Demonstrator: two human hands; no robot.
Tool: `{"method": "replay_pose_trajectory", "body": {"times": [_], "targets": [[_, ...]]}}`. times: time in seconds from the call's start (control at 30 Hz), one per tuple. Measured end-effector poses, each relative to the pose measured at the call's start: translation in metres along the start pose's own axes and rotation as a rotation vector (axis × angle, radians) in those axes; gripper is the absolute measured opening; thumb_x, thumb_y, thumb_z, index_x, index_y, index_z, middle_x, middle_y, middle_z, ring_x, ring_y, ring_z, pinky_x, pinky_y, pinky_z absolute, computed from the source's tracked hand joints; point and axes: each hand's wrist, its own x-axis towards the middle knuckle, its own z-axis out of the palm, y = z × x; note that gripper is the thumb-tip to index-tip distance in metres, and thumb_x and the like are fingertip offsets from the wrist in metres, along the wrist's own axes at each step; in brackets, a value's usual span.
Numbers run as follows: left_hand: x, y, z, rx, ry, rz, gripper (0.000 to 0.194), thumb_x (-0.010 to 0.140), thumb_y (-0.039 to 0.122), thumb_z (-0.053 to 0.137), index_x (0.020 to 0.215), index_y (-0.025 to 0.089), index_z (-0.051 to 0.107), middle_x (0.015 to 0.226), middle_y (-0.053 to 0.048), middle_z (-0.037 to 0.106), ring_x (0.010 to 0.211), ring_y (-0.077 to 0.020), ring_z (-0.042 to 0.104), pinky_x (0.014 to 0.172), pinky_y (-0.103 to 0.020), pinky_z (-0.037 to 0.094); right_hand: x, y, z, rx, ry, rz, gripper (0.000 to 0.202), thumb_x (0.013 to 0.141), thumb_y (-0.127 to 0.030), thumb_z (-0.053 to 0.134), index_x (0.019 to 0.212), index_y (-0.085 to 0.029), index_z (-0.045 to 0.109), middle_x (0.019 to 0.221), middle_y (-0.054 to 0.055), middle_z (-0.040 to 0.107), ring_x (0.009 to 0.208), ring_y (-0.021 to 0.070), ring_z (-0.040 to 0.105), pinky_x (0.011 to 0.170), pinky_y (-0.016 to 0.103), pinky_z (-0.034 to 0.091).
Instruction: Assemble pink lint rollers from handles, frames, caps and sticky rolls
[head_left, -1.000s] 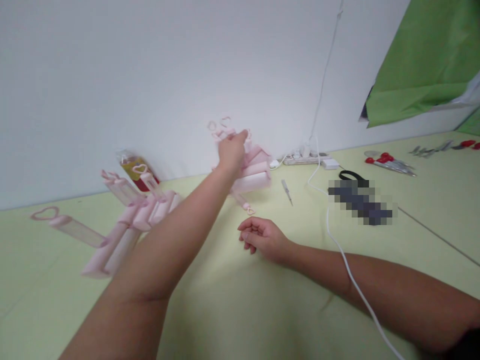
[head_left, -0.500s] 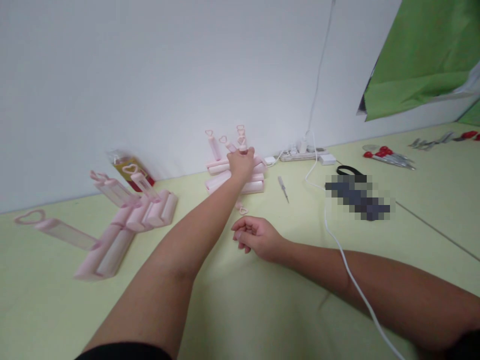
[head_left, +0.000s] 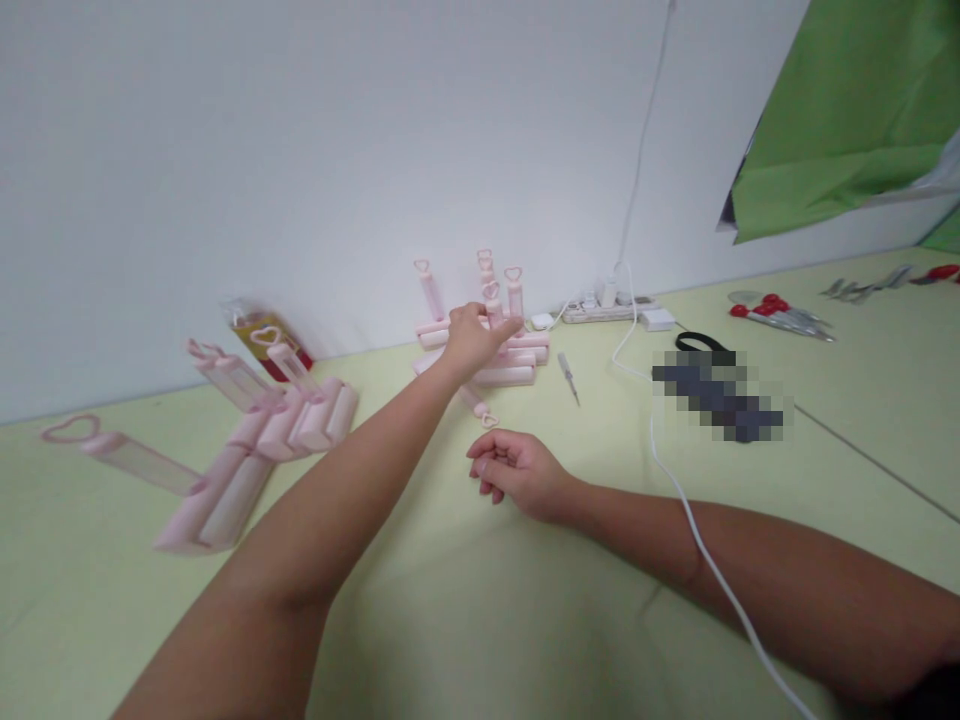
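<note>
Reaching among pink tubes [head_left: 515, 298], the left hand [head_left: 474, 340] parts its fingers while the right hand [head_left: 521, 476] lies loosely open.

We're seeing the left tube set [head_left: 206, 495] lying on the table [head_left: 420, 620], packet [head_left: 266, 340] standing behind it by the wall [head_left: 300, 150]. Middle tube set [head_left: 510, 375] is sitting near the wall, screwdriver [head_left: 565, 368] lying right of it, power strip [head_left: 611, 314] behind the screwdriver, pliers [head_left: 780, 318] resting farther right.
</note>
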Motion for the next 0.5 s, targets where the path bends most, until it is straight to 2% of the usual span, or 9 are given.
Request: {"method": "replay_pose_trajectory", "body": {"times": [0.07,0.1,0.13,0.2,0.3,0.4,0.5], "targets": [[-0.013,-0.009,-0.016,0.197,0.018,0.003,0.039,0.088,0.041,0.053,0.115,0.013,0.053,0.115,-0.016,0.057,0.106,-0.0268,0.056,0.091,-0.039,0.043,0.000,0.000,0.000,-0.006,-0.002,-0.006,0.016,0.079,-0.024,0.061,0.094,-0.018,0.061,0.077,0.001,0.062,0.060,0.0113,0.060,0.048,0.021,0.047],[-0.021,-0.016,-0.023,0.305,-0.053,0.017,0.037,0.089,0.035,0.048,0.118,0.014,0.052,0.110,-0.015,0.059,0.100,-0.0260,0.058,0.088,-0.039,0.044,0.000,0.000,0.000,-0.008,-0.004,-0.006,0.016,0.080,-0.024,0.061,0.094,-0.018,0.061,0.077,0.001,0.062,0.060,0.0113,0.060,0.048,0.022,0.047],[-0.029,-0.023,-0.030,0.411,-0.174,0.070,0.036,0.089,0.030,0.046,0.121,0.015,0.051,0.108,-0.014,0.061,0.097,-0.0260,0.060,0.086,-0.039,0.045,0.000,0.000,0.000,-0.009,-0.006,-0.005,0.016,0.080,-0.024,0.061,0.095,-0.018,0.061,0.077,0.001,0.062,0.061,0.0113,0.060,0.049,0.022,0.047],[-0.045,-0.037,-0.039,0.451,-0.313,0.142,0.037,0.079,0.023,0.056,0.116,0.018,0.057,0.111,-0.013,0.063,0.097,-0.0263,0.062,0.087,-0.037,0.045,0.000,0.000,0.001,-0.013,-0.010,-0.003,0.016,0.080,-0.024,0.061,0.094,-0.018,0.061,0.077,0.001,0.062,0.061,0.0112,0.060,0.049,0.021,0.047],[-0.059,-0.056,-0.043,0.507,-0.452,0.248,0.064,0.070,0.015,0.059,0.133,0.025,0.049,0.125,-0.010,0.061,0.102,-0.0268,0.063,0.087,-0.035,0.046,0.000,0.000,0.001,-0.015,-0.002,-0.003,0.016,0.078,-0.024,0.062,0.093,-0.018,0.061,0.074,0.000,0.061,0.059,0.0109,0.060,0.049,0.021,0.047],[-0.058,-0.070,-0.041,0.538,-0.468,0.280,0.072,0.072,0.014,0.056,0.141,0.024,0.038,0.121,-0.012,0.064,0.101,-0.0278,0.064,0.084,-0.036,0.047,0.000,0.000,0.002,-0.009,0.005,-0.006,0.017,0.077,-0.025,0.062,0.093,-0.017,0.060,0.073,-0.001,0.060,0.058,0.0106,0.059,0.048,0.021,0.047],[-0.049,-0.080,-0.044,0.494,-0.431,0.290,0.063,0.072,0.014,0.057,0.133,0.020,0.045,0.115,-0.012,0.067,0.098,-0.0275,0.064,0.084,-0.036,0.047,-0.001,-0.001,0.002,-0.004,0.011,0.003,0.018,0.077,-0.025,0.062,0.092,-0.017,0.060,0.073,-0.001,0.060,0.058,0.0106,0.059,0.047,0.021,0.046]]}}
